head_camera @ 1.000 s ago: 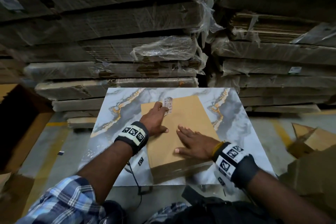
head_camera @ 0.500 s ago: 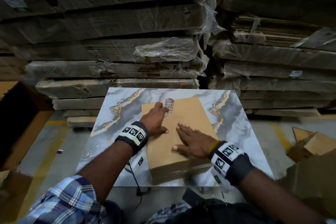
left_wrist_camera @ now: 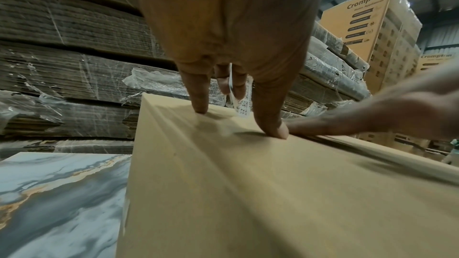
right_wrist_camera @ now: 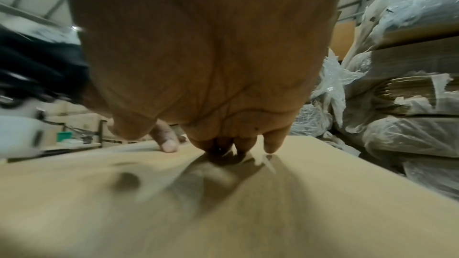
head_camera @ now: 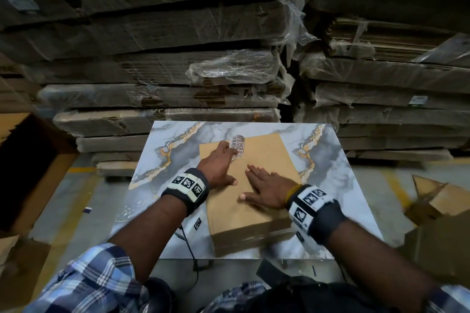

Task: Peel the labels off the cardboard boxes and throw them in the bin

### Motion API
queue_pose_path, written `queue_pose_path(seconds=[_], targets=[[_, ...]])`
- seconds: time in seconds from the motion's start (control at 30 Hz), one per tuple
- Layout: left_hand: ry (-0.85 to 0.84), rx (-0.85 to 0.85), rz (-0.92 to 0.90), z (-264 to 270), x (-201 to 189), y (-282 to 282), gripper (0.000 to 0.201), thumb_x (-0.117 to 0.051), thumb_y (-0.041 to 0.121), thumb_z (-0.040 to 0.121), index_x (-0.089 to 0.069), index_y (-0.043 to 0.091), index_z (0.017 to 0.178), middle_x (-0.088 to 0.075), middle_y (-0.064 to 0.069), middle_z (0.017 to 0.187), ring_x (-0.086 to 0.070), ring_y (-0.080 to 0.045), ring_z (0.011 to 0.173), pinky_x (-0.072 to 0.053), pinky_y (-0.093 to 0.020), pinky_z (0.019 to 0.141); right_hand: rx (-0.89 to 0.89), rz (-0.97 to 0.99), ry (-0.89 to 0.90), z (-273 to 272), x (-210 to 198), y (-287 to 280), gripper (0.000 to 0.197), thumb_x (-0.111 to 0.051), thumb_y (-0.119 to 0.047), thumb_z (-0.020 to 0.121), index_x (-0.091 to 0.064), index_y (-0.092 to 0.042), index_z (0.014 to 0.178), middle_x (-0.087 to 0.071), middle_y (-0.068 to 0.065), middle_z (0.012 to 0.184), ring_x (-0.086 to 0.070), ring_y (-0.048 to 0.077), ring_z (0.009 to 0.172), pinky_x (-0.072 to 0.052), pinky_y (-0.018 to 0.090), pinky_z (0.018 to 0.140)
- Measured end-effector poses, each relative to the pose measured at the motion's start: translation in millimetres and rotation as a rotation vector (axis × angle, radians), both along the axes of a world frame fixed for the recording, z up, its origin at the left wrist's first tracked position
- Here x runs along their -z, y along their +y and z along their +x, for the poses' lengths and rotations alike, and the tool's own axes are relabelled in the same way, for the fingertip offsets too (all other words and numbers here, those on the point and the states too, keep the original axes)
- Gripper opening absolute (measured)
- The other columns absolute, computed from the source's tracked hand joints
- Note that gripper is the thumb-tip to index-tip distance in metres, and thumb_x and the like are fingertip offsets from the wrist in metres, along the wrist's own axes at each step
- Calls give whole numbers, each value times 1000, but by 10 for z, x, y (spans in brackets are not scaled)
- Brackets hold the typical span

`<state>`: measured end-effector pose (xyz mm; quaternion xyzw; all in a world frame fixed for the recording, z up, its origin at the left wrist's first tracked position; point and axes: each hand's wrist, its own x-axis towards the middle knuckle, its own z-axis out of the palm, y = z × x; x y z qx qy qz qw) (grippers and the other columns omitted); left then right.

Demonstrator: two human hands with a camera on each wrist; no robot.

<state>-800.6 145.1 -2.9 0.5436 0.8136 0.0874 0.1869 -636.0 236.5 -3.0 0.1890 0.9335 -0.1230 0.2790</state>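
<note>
Left hand (head_camera: 219,165) pinches the half-lifted label (head_camera: 238,146) at the far edge of the box (head_camera: 264,157); right hand (head_camera: 268,189) lies flat, fingers straight, pressing the box onto the surface (head_camera: 162,185)

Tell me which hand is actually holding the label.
The left hand: it pinches the white barcode label, lifted off the cardboard box. The right hand lies flat, only pressing the box down.

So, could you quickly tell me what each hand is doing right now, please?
Left hand: pinches the partly peeled label between its fingers.
Right hand: open, fingers flat, pressing the cardboard box down.
</note>
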Motion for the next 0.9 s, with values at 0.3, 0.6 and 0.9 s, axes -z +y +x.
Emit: queue_pose_path(seconds=[0.3, 0.6, 0.9], targets=[[14, 0, 13, -8, 27, -15, 89, -83, 35, 77, -32, 17, 148, -25, -6, 148, -45, -29, 128, -46, -41, 95, -72, -20, 49, 401, 80, -258, 95, -26, -74, 93, 11, -16, 159, 24, 2, 163, 12, 20, 153, -3, 42, 125], [11, -13, 9, 24, 2, -22, 89, -83, 33, 77, -32, 18, 149, -23, -5, 150, -42, -29, 132, -43, -41, 99, -8, 45, 55, -30, 143, 74, 97, -22, -78, 92, 12, -17, 158, 24, 4, 163, 13, 24, 153, -1, 46, 124], [-16, -54, 34, 58, -16, -58, 89, -83, 33, 77, -32, 19, 149, -23, -4, 151, -44, -27, 130, -44, -40, 99, 192, 137, 23, 187, 18, 724, 91, -22, -75, 94, 8, -19, 160, 21, 0, 165, 13, 24, 153, 0, 49, 123]])
